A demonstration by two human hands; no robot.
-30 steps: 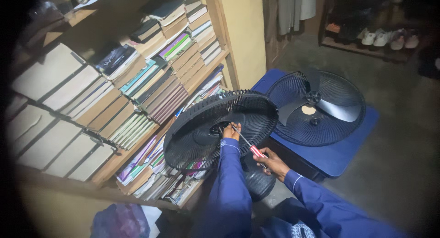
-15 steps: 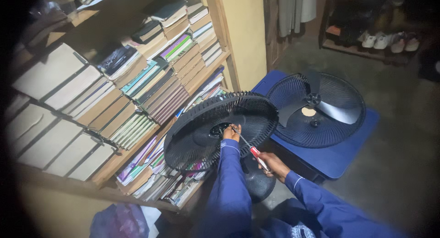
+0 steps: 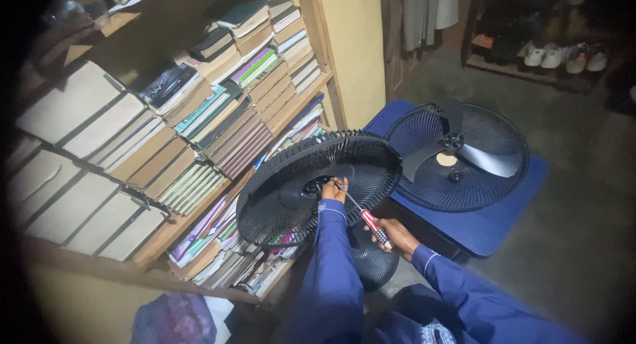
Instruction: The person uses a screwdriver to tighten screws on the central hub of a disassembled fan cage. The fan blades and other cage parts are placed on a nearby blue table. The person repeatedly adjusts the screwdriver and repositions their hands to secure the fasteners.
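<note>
Our right hand (image 3: 395,236) is closed around the red-and-black handle of a screwdriver (image 3: 363,217), whose shaft runs up and to the left toward the hub of the black fan guard (image 3: 291,192); our left hand (image 3: 333,190), the nearer of the two, rests at that hub with fingers curled against it, though we cannot tell whether they pinch anything. The guard stands tilted before the bookshelf (image 3: 159,152); a second grille with blades (image 3: 464,152) lies apart on the blue box (image 3: 503,218) to the right.
</note>
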